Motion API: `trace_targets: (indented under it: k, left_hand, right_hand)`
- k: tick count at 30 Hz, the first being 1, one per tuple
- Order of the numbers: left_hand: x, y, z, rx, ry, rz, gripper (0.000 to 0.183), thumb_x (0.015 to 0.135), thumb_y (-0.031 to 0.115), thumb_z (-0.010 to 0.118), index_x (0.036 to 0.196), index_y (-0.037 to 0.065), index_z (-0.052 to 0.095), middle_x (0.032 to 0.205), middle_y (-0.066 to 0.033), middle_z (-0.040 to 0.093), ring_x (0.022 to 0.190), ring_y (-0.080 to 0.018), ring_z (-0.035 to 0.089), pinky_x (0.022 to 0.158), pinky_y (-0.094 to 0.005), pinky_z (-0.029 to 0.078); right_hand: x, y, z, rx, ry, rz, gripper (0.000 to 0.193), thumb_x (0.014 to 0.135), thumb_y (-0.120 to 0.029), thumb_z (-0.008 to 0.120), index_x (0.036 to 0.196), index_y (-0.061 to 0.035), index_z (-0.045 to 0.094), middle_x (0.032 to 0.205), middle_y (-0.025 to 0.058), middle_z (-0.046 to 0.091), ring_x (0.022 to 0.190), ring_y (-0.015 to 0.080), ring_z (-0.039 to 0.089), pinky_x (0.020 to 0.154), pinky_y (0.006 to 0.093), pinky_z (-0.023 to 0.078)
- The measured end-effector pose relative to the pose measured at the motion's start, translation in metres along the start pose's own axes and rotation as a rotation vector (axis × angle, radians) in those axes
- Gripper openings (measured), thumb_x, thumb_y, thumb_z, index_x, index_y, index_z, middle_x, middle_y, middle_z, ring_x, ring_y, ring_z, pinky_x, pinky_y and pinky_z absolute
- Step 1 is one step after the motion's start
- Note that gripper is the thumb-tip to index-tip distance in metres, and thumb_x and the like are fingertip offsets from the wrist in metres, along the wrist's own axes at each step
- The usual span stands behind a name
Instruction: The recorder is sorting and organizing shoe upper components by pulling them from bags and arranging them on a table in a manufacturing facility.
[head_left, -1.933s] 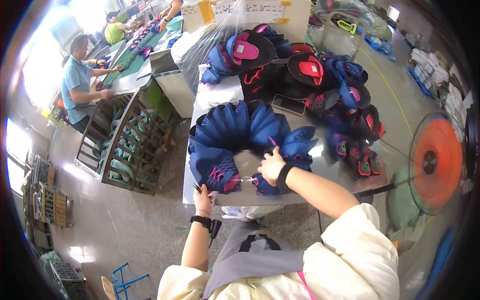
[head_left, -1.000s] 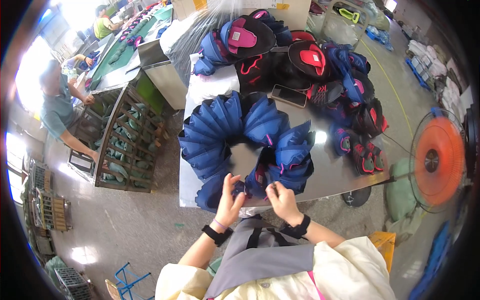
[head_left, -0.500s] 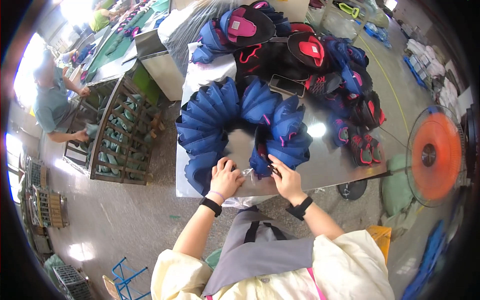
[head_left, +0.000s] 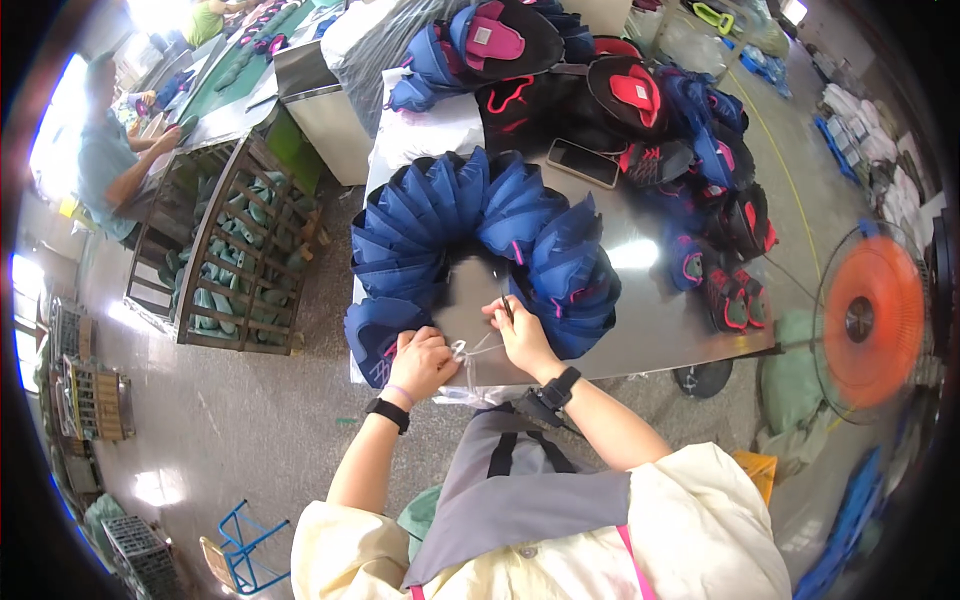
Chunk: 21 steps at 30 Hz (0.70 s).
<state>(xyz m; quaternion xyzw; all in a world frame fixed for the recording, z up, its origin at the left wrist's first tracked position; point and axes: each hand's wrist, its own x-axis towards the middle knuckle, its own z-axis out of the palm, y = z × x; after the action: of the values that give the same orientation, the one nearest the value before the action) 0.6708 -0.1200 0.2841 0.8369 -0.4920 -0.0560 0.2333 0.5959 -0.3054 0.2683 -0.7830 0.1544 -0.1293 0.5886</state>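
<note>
A ring of nested blue shoe uppers (head_left: 415,205) stands on the metal table, its opening toward me. My left hand (head_left: 424,362) is closed at the inner edge of the upper at the ring's left end (head_left: 378,328), whose pale laces show; my fingertips are partly hidden. White thread (head_left: 478,350) lies loosely between my hands. Inside the ring's opening, my right hand (head_left: 524,338) is closed round a slim dark tool (head_left: 506,308), mostly covered by the fingers. The right-hand stack of uppers (head_left: 578,280) has pink tabs and stands just beyond that hand.
A phone (head_left: 582,162) lies behind the ring, beside piled blue, black and red shoes (head_left: 690,150). An orange fan (head_left: 868,295) stands at the right. At the left, a co-worker (head_left: 110,160) stands behind a rack (head_left: 235,250) of green pieces. The table's front edge (head_left: 640,368) is close to me.
My right hand has moved left and farther in, away from the right-hand stack. My left hand has shifted slightly left and nearer. The co-worker's hands have risen from the rack.
</note>
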Motion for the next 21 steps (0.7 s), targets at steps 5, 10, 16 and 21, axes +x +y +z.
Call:
trace_targets:
  k: [5, 10, 16, 21]
  left_hand:
    - [0.0, 0.001, 0.005, -0.013, -0.029, -0.032, 0.012, 0.067, 0.023, 0.065, 0.07, 0.011, 0.065, 0.077, -0.0003, 0.059, 0.093, -0.0186, 0.051, 0.083, -0.0355, 0.032]
    - [0.002, -0.001, 0.009, -0.097, 0.092, 0.02, 0.01, 0.067, 0.018, 0.067, 0.076, 0.015, 0.069, 0.075, 0.0025, 0.058, 0.092, -0.0176, 0.051, 0.08, -0.0344, 0.032]
    - [-0.001, -0.003, 0.014, -0.136, 0.139, 0.015, 0.008, 0.066, 0.017, 0.066, 0.074, 0.014, 0.068, 0.076, 0.0026, 0.059, 0.095, -0.0172, 0.051, 0.081, -0.0347, 0.032]
    - [0.002, 0.002, 0.019, -0.075, 0.099, -0.024, 0.008, 0.066, 0.017, 0.064, 0.073, 0.013, 0.067, 0.079, 0.0021, 0.06, 0.096, -0.0167, 0.05, 0.083, -0.0349, 0.033]
  right_hand:
    - [-0.005, -0.011, -0.009, 0.27, -0.124, 0.082, 0.015, 0.091, -0.009, 0.044, 0.098, 0.0011, 0.051, 0.091, 0.0089, 0.059, 0.072, 0.0161, 0.061, 0.065, 0.0283, 0.05]
    - [-0.013, -0.009, 0.005, -0.314, -0.091, -0.201, 0.016, 0.082, -0.004, 0.05, 0.094, 0.0026, 0.056, 0.09, 0.0163, 0.057, 0.085, 0.0323, 0.057, 0.073, 0.0379, 0.046]
    - [-0.013, -0.006, 0.001, -0.415, -0.304, -0.142, 0.015, 0.081, -0.01, 0.054, 0.091, 0.0011, 0.057, 0.089, 0.0169, 0.056, 0.084, 0.034, 0.057, 0.074, 0.0416, 0.045]
    - [-0.02, -0.018, -0.004, -0.627, -0.299, -0.181, 0.013, 0.081, -0.015, 0.056, 0.083, -0.0019, 0.055, 0.083, 0.0172, 0.054, 0.075, 0.0354, 0.057, 0.064, 0.043, 0.047]
